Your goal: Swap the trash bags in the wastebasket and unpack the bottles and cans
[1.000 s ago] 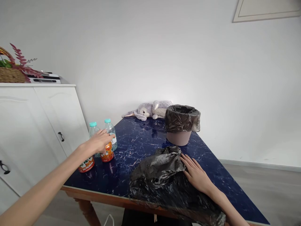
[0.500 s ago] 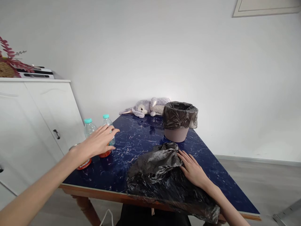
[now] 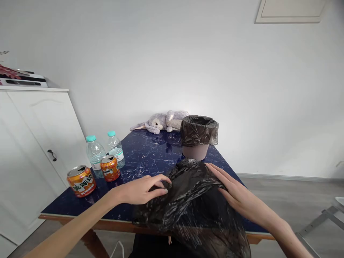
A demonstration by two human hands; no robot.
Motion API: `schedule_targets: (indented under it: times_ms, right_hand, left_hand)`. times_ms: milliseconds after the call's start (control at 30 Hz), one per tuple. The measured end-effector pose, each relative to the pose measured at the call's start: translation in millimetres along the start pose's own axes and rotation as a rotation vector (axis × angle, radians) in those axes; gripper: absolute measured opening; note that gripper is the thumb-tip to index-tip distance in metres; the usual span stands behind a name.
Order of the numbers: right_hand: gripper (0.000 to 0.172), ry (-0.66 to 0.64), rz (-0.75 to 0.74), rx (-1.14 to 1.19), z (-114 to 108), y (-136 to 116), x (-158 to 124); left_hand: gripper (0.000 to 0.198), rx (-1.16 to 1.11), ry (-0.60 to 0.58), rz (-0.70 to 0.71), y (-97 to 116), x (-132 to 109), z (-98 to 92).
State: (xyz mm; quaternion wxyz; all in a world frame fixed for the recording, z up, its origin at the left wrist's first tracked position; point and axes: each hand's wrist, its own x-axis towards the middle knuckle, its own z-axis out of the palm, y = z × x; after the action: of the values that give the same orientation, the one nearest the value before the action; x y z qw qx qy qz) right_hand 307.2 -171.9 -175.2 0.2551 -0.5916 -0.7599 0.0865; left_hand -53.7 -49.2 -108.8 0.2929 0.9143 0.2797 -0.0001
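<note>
In front of the bin (image 3: 195, 152) lies a black bag (image 3: 192, 193);
left hand (image 3: 142, 190) curls there, grip unclear; right hand (image 3: 238, 191) rests open, apparently steadying it.

Black bag (image 3: 197, 190) cropped by bottom edge, red plant (image 3: 9, 72) by left, bin (image 3: 195, 152) partly hidden by liner (image 3: 197, 135)

Black bag (image 3: 197, 211) and bench (image 3: 145, 154) both shone.
The bag was thin, crinkled plastic film, the liner (image 3: 197, 134) likewise, the bin (image 3: 195, 152) smooth and matt. The bench looked glossy and marble-veined, its edge (image 3: 115, 225) wooden. The orange cans (image 3: 81, 183) were shiny metal, the bottles (image 3: 95, 154) clear plastic, the toy rabbit (image 3: 161, 121) fluffy plush.
</note>
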Motion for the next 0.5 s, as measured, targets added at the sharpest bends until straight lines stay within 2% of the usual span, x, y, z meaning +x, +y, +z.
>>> schedule_targets:
  times_ms: [67,100,200,233,300,367,433,500]
  right_hand:
    - [0.066,-0.015,0.01,-0.034,-7.0,0.1,-9.4]
    - [0.066,-0.025,0.014,-0.044,-9.2,0.5,-13.4]
    - [0.064,-0.076,0.021,-0.049,-13.5,-0.6,-22.0]
    - [0.064,-0.097,0.021,-0.046,-14.3,-1.9,-23.7]
    - [0.065,-0.136,0.021,-0.041,-15.0,-5.2,-25.9]
    - [0.066,-0.163,0.026,-0.039,-15.0,-8.7,-27.5]
    - [0.067,-0.187,0.037,-0.038,-15.1,-12.0,-29.8]
    - [0.068,-0.218,0.044,-0.039,-16.2,-15.0,-33.2]
  left_hand:
    - [0.049,-0.017,-0.001,0.026,3.3,5.6,5.4]
    - [0.05,-0.026,0.04,0.039,4.7,9.7,7.2]
    - [0.051,-0.015,0.267,0.07,3.4,31.2,10.4]
    - [0.051,0.012,0.311,0.083,0.9,41.4,11.8]
    - [0.049,0.096,0.313,0.106,-6.5,64.6,16.7]
    - [0.058,0.181,0.31,0.071,-15.6,88.6,24.5]
    - [0.073,0.226,0.37,-0.025,-25.2,110.4,32.4]
    - [0.075,0.228,0.418,-0.098,-34.2,128.0,36.7]
